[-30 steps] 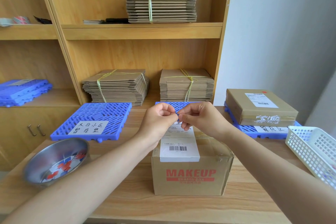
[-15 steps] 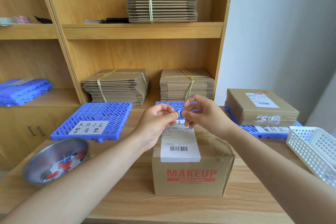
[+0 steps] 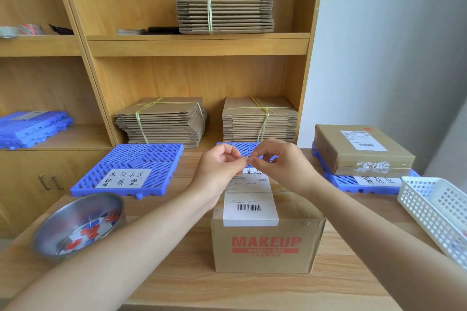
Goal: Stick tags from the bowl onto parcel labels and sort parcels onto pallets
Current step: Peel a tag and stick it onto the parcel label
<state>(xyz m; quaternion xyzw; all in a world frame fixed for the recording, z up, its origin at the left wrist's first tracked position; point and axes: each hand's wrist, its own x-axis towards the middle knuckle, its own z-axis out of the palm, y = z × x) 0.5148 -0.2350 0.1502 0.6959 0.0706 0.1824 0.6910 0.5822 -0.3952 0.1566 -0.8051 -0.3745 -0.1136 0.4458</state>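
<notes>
Seemingly at the peeling stage, a person's left hand (image 3: 222, 168) and right hand (image 3: 281, 163) meet fingertip to fingertip, each pinching a small tag (image 3: 248, 157) that is almost hidden between them; whether a backing is coming away is too small to tell. The tag is held in the air just above the far end of the white shipping label (image 3: 250, 201), which lies on top of the brown cardboard box (image 3: 265, 247) printed MAKEUP, near the middle of the pale wooden table (image 3: 252, 293). More red, white and blue tags (image 3: 93, 231) lie in the round steel bowl (image 3: 51, 222) at near left. To do this well, the pinch should probably stay at the tag's very edge so it does not curl onto itself. It should then go down on a blank patch of the label, away from the barcode (image 3: 248, 207), and be smoothed flat from one side. The blue plastic pallet (image 3: 151, 156) at far left and the one (image 3: 343, 182) at far right under a flat brown parcel (image 3: 353, 156) await the sorting.
</notes>
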